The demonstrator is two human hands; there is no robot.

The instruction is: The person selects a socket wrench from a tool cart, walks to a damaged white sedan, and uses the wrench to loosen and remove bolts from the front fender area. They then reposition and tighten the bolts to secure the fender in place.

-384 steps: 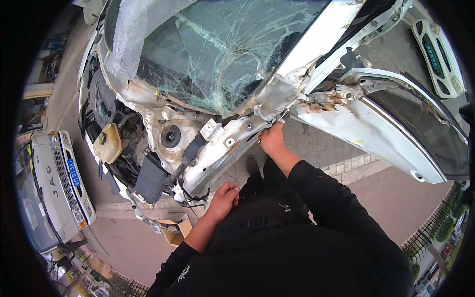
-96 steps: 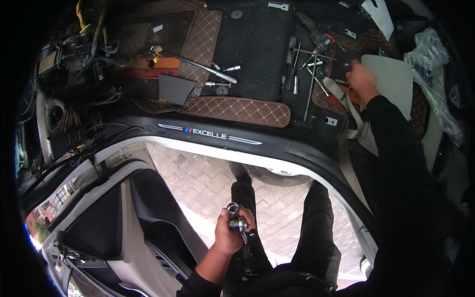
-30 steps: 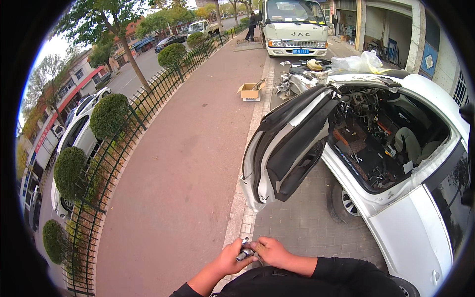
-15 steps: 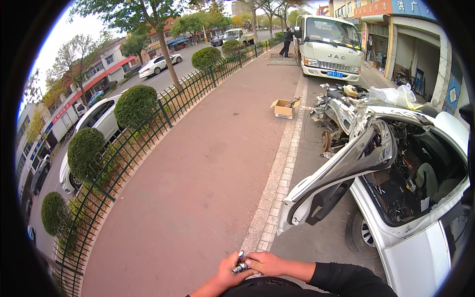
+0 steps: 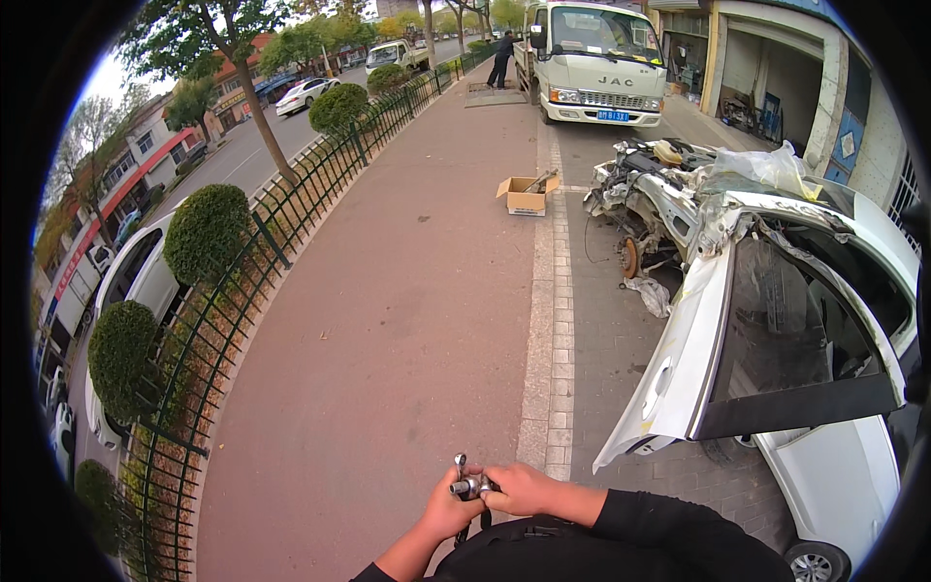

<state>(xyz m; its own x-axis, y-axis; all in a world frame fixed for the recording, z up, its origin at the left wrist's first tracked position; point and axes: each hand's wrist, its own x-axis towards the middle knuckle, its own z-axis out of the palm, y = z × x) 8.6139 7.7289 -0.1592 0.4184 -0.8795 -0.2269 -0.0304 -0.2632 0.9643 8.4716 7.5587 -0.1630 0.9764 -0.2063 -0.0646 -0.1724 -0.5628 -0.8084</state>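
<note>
"Where's the tool?"
"The metal socket tool (image 5: 467,487) is between the two hands, low in front of the body, above the near end of the pavement (image 5: 373,388)."
"And the fingers?"
"On the left hand (image 5: 444,506) they're curled tight round it, with one rounded end standing up above them. On the right hand (image 5: 522,489) they close on it from the other side; how firmly, I cannot tell."
"What's along the right edge?"
"A cardboard box (image 5: 524,204), flaps spread, near the pale kerb strip (image 5: 561,388). Past that strip stands a wrecked white car (image 5: 834,475), its door (image 5: 664,403) swung out. Beyond it is a white truck (image 5: 596,68), with a person in dark clothes (image 5: 501,60) leaning beside it."
"Left edge?"
"A green metal fence (image 5: 271,239), round bushes (image 5: 206,235) behind it."
</note>
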